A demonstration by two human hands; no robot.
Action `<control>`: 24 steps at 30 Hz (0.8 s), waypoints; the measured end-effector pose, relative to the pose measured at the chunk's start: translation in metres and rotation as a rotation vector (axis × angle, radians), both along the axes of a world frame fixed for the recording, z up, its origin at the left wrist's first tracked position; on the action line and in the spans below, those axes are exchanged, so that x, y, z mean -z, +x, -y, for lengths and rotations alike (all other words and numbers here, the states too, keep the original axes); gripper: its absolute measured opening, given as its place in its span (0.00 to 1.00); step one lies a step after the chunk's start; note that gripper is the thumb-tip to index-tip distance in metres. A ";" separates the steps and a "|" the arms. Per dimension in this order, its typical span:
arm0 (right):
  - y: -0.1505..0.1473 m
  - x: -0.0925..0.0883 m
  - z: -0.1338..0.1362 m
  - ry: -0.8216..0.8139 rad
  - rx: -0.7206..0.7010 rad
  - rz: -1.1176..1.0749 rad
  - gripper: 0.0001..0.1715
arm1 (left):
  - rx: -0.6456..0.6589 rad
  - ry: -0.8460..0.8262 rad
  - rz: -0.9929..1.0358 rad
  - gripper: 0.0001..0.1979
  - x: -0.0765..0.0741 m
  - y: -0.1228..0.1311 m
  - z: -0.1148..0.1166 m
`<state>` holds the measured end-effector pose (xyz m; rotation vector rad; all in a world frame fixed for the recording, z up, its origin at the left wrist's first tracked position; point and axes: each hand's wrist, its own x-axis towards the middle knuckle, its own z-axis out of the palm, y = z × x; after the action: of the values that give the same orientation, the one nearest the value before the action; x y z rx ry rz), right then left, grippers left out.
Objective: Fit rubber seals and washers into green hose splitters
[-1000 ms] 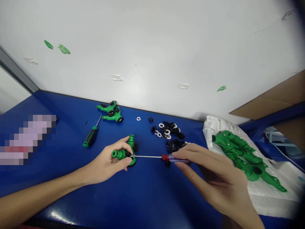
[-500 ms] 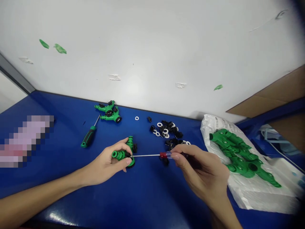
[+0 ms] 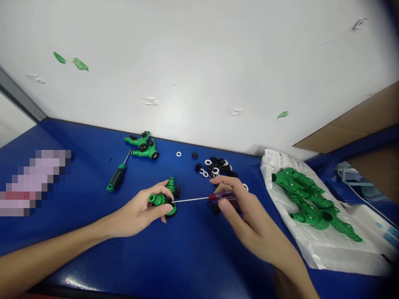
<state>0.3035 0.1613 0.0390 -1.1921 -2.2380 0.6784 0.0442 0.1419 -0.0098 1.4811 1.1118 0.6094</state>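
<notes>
My left hand [image 3: 149, 208] is closed around a green Y-shaped hose splitter [image 3: 157, 199] with black valve parts, held just above the blue table. My right hand [image 3: 246, 216] holds a screwdriver [image 3: 222, 196] with a clear, red-collared handle. Its thin shaft runs leftward, and the tip meets the splitter beside my left thumb. The right index finger is lifted off the handle, while the thumb rests against it. Beyond my right hand lie black valve pieces and white rings [image 3: 215, 170], partly covered by that hand.
Two assembled green splitters [image 3: 145, 149] lie near the wall, with a green-and-black screwdriver [image 3: 116, 176] beside them. At the right, several green splitter bodies [image 3: 314, 203] rest on a white plastic bag [image 3: 327, 257]. A single white ring [image 3: 178, 154] lies behind my left hand.
My right hand has shifted its grip on the screwdriver, raising the index finger off the handle. The handle has tilted up slightly, and the tip stays at the splitter.
</notes>
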 end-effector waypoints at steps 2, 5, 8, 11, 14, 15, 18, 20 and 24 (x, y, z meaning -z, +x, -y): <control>0.002 0.002 0.001 -0.086 -0.041 0.004 0.14 | -0.009 0.003 0.000 0.13 0.001 0.000 0.000; 0.003 0.003 -0.003 -0.135 -0.059 -0.057 0.06 | -0.004 -0.016 0.014 0.13 0.000 -0.001 0.000; 0.002 0.001 -0.008 -0.081 -0.063 -0.063 0.08 | 0.010 -0.030 0.023 0.13 -0.001 -0.001 0.001; 0.000 -0.002 -0.007 -0.021 -0.037 -0.013 0.16 | 0.019 -0.039 0.021 0.13 -0.002 -0.001 0.000; -0.001 -0.004 -0.002 -0.025 -0.004 -0.041 0.12 | 0.001 -0.047 0.039 0.14 -0.001 -0.002 -0.002; -0.002 -0.005 -0.001 -0.042 0.003 -0.051 0.10 | -0.003 -0.049 0.044 0.14 0.000 -0.002 -0.002; -0.004 -0.003 -0.001 -0.070 0.006 -0.091 0.09 | -0.002 -0.040 0.040 0.14 0.000 -0.002 -0.003; -0.006 -0.003 -0.004 -0.032 0.009 -0.101 0.11 | -0.009 -0.024 0.033 0.14 0.000 -0.002 -0.003; -0.007 -0.009 -0.008 0.027 -0.042 0.035 0.10 | -0.035 -0.045 0.068 0.15 0.001 -0.001 -0.004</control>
<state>0.2964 0.1696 0.0485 -1.1549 -2.3002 0.6461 0.0436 0.1457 -0.0111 1.3948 1.0938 0.6506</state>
